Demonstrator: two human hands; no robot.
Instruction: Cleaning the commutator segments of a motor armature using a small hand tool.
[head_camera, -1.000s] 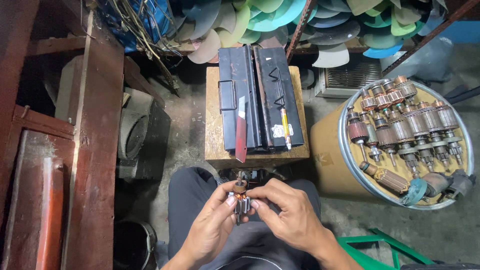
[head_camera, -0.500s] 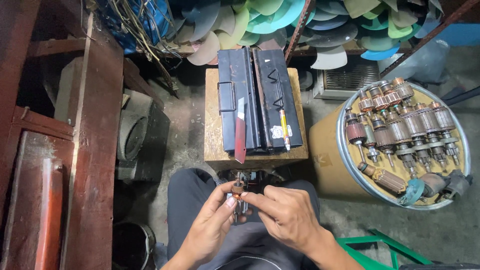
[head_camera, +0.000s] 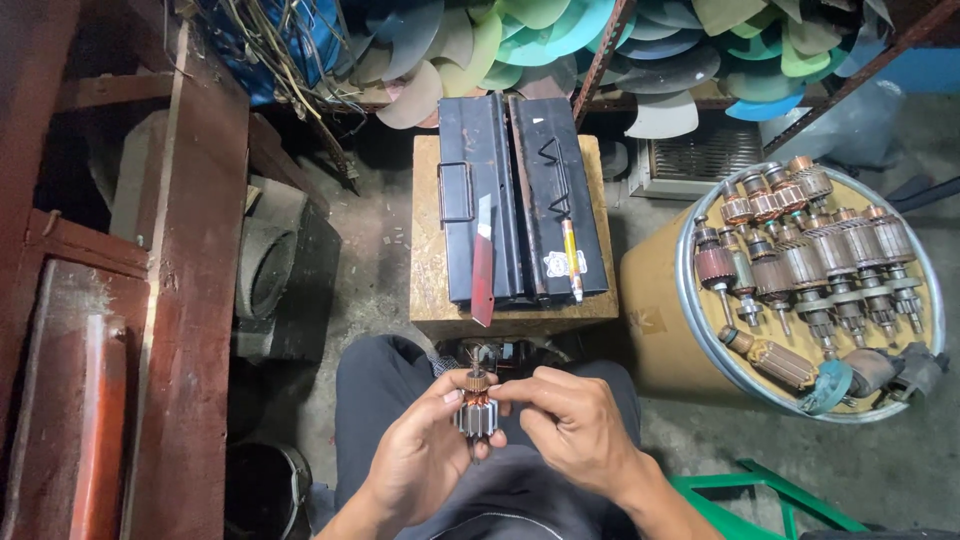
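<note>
My left hand (head_camera: 420, 455) grips a small motor armature (head_camera: 476, 408), upright over my lap, with its copper end up. My right hand (head_camera: 568, 425) pinches at the armature's upper part with thumb and forefinger; whether it holds a fine wire I cannot tell. Straight ahead a closed dark metal toolbox (head_camera: 520, 195) lies on a wooden block (head_camera: 428, 250). A red-handled cutter (head_camera: 483, 262) and a yellow pencil-like tool (head_camera: 571, 258) rest on the toolbox lid.
To the right a round drum (head_camera: 660, 310) carries several motor armatures (head_camera: 810, 250) on its lid. Coloured fan blades (head_camera: 560, 35) pile up at the back. Rusty red wooden boards (head_camera: 190, 260) stand at the left. A green frame (head_camera: 770, 495) is at lower right.
Both hands have stayed together over my lap. My right fingers shifted slightly along the top of the armature.
</note>
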